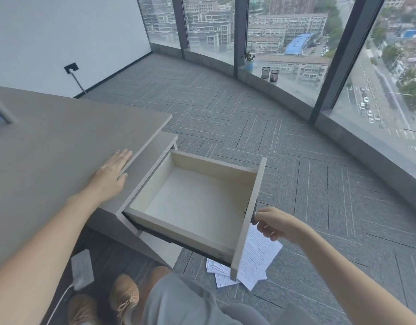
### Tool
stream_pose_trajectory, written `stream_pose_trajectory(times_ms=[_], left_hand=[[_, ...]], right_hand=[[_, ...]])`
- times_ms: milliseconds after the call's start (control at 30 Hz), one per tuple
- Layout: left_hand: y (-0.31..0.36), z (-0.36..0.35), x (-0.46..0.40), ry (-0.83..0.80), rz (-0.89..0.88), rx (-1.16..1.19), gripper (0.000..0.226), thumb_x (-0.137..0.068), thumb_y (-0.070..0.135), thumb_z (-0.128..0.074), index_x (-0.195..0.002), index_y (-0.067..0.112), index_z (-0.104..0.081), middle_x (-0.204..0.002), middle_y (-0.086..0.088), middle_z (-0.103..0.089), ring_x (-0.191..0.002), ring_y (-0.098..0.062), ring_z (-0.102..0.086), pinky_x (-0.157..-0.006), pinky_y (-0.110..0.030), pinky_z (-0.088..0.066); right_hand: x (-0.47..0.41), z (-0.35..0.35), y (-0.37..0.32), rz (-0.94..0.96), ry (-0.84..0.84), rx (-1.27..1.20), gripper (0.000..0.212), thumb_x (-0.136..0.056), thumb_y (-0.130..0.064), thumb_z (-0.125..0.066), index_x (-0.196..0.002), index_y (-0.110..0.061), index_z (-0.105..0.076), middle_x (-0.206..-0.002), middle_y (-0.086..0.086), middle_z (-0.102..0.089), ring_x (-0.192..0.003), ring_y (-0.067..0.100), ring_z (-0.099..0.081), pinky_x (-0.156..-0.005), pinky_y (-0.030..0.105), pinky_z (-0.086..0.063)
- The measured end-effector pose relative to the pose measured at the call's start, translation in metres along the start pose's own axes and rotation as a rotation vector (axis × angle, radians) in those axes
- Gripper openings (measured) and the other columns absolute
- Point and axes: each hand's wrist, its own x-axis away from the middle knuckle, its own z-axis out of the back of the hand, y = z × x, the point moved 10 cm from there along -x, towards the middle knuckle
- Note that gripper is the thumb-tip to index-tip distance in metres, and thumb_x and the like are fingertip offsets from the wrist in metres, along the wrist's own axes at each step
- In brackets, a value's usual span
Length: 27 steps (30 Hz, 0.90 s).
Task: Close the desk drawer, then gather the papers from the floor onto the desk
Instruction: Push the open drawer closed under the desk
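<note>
The desk drawer point(193, 198) stands pulled far out from the grey desk point(61, 137), and its pale inside holds nothing. My right hand point(277, 222) pinches the small metal knob point(254, 215) on the drawer's front panel. My left hand point(113, 171) lies flat and open on the desktop near its edge. Several printed papers point(253, 259) lie fanned on the carpet under and beside the drawer front, partly hidden by it.
A white power strip point(82, 268) with its cable lies on the floor under the desk, next to my tan shoes point(122, 294). Two mesh pen cups point(270, 73) and a potted plant point(249, 61) stand on the window ledge. A screen's corner point(0, 111) sits at the desk's left.
</note>
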Motion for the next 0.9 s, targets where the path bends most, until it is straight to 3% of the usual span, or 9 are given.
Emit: stream_pose_trajectory(times_ms=[267,667,900], left_hand=[[-0.005,-0.008,-0.022,-0.024,-0.053,-0.094,0.074,-0.098,0.005,-0.048,-0.158,0.012,-0.005,-0.168,-0.005,-0.004,-0.155,-0.021,-0.003,-0.125,-0.034,0.001],[-0.012,-0.002,-0.023,0.019,-0.034,0.011,0.079,-0.091,0.001,-0.05,-0.158,0.022,-0.014,-0.167,0.007,-0.009,-0.154,-0.011,-0.004,-0.124,-0.026,0.001],[-0.009,-0.006,-0.026,-0.053,-0.097,-0.014,0.086,-0.087,0.0,-0.049,-0.159,0.016,-0.006,-0.168,0.001,-0.003,-0.155,-0.014,0.001,-0.124,-0.028,0.003]], right_hand=[[-0.026,-0.02,-0.023,0.006,-0.065,0.035,0.016,-0.093,-0.015,-0.047,-0.092,-0.007,-0.06,-0.063,0.003,-0.055,-0.045,0.015,-0.048,-0.041,0.022,-0.034],[-0.068,-0.077,-0.081,0.031,-0.135,0.029,0.014,-0.092,-0.015,-0.051,-0.085,-0.007,-0.061,-0.059,0.002,-0.051,-0.044,0.015,-0.044,-0.045,0.023,-0.027],[-0.086,-0.111,-0.108,0.044,-0.157,-0.006,0.018,-0.095,-0.017,-0.048,-0.082,-0.01,-0.057,-0.062,0.004,-0.05,-0.046,0.016,-0.042,-0.046,0.023,-0.026]])
